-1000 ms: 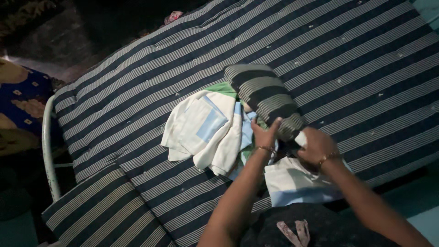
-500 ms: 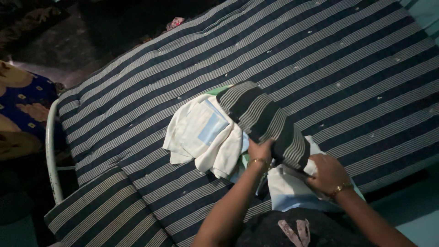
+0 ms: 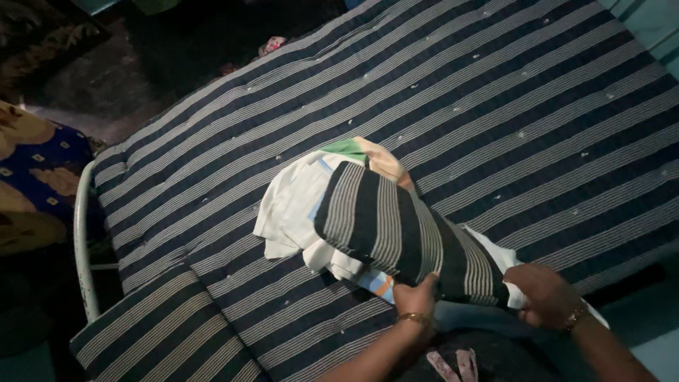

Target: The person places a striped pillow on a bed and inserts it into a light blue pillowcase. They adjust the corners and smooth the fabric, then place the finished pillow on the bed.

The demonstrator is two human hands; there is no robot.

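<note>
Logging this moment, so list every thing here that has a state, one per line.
Striped cushion: lying tilted on the clothes, gripped at its near end.
Left hand: closed on the cushion's near edge.
Right hand: gripping the cushion's near end.
White cloth: crumpled, partly under the cushion.
Green cloth: mostly covered.
Striped mattress: flat, bare.

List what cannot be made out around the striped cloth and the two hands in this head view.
- Pale clothes: the striped cloth covers most of the pile.
- Left hand: fingertips tucked under the cloth's edge, grip unclear.
- Right hand: fingers buried in white fabric.
- Striped mattress: cut off by the frame's top and right edges.
- Floor beyond: too dark.
</note>
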